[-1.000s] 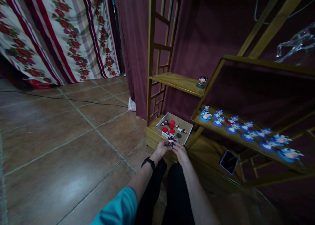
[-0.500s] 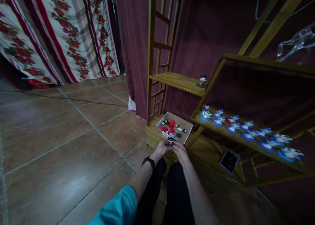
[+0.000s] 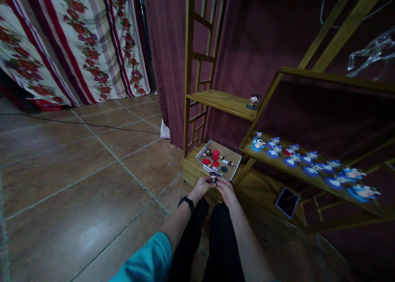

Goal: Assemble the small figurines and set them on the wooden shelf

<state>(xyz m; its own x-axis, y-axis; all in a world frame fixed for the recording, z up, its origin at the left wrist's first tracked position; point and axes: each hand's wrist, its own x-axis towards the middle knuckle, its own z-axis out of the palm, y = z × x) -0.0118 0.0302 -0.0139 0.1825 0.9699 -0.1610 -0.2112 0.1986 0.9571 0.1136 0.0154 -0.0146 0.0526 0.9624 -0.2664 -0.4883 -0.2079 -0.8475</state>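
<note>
Between my two hands is a small black-haired figurine (image 3: 212,176) on a dark round base, held upright in front of the box. My left hand (image 3: 203,185) has its fingers closed on the base from the left. From the right, my right hand (image 3: 225,189) grips the same base with its fingertips. Just beyond lies a shallow open box (image 3: 237,153) holding several loose figurines, red discs (image 3: 206,161) and a dark disc (image 3: 224,169). My fingers partly hide the base.
A wooden shelf unit (image 3: 222,102) stands ahead, with one figurine (image 3: 253,101) on its upper board. Several figurines on blue bases (image 3: 292,159) line the right shelf. A tablet or phone (image 3: 287,202) lies below them. A cable (image 3: 123,129) crosses the tiled floor.
The figurine in my hands has shifted and turned very slightly. Both hands keep nearly the same place, and the box and shelves look unchanged.
</note>
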